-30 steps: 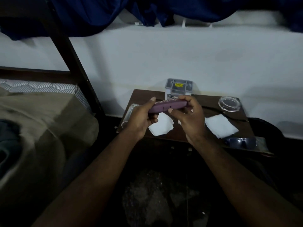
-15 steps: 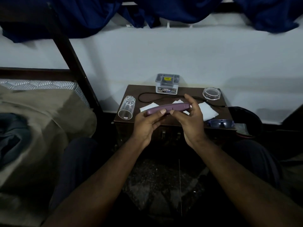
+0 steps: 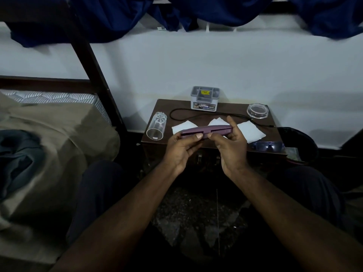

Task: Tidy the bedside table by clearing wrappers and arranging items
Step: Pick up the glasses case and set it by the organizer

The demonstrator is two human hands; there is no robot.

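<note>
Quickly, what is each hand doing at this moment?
Left hand: holds the purple case at its left end.
Right hand: holds its right end.

Three white napkins (image 3: 183, 126) (image 3: 217, 122) (image 3: 250, 131), one tumbler (image 3: 156, 126), one clear dish (image 3: 257, 110), one organiser (image 3: 204, 99), one cable (image 3: 170, 115), one purple case (image 3: 206, 131)

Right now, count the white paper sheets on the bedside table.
3 paper sheets: one beside the lying glass, one behind the purple case, one right of the right hand. The left hand and case may hide more.

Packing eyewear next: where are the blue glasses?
Head view: blue glasses lie on the table, front right corner, beside the right hand, near a white tissue.
</note>
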